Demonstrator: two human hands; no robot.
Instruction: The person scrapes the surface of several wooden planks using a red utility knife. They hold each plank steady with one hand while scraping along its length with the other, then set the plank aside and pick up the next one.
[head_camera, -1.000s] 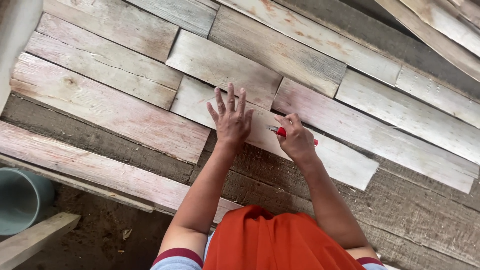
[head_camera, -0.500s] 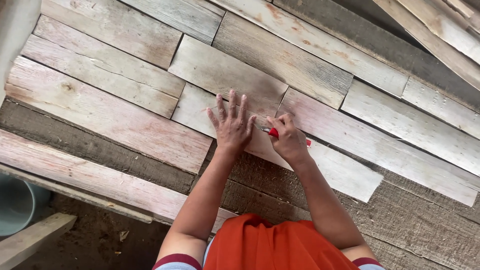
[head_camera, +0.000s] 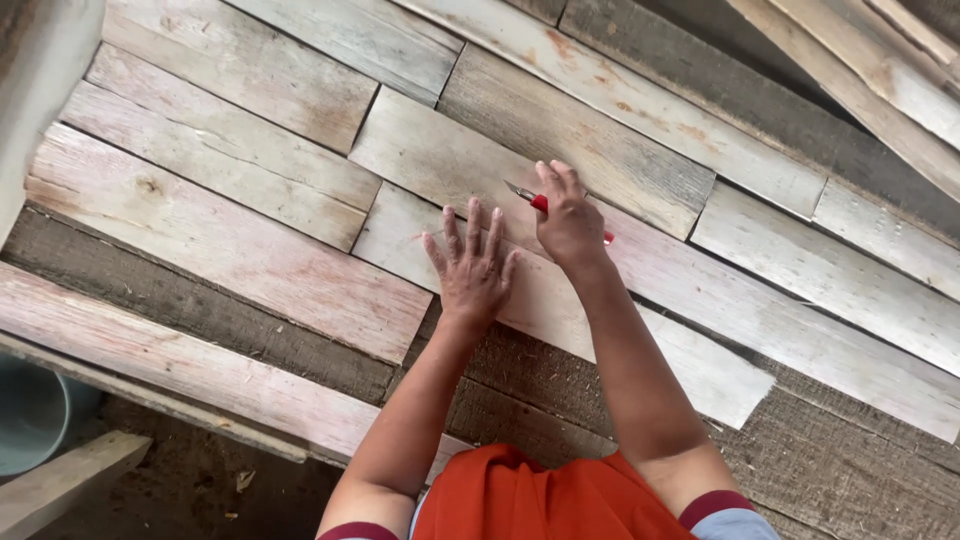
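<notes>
My left hand (head_camera: 472, 267) lies flat with fingers spread on a pale weathered plank (head_camera: 400, 225) in a wall of overlapping wooden boards. Just to its right, my right hand (head_camera: 568, 220) is closed around a red-handled tool (head_camera: 538, 201); its thin metal tip pokes out to the upper left and touches the seam between this plank and the greyer board (head_camera: 590, 150) above. Only the red handle end and the tip show; the rest is hidden in my fist. My orange garment (head_camera: 540, 500) fills the bottom centre.
Rows of worn boards (head_camera: 230, 260) run diagonally across the view, some reddish, some grey. Loose planks (head_camera: 860, 70) lean at the top right. A grey-blue bucket (head_camera: 30, 420) and a timber piece (head_camera: 60, 485) sit at the bottom left over dirt ground.
My right hand has moved up and left along the plank with the red tool, now level with my left hand's fingertips. The left hand stays pressed flat.
</notes>
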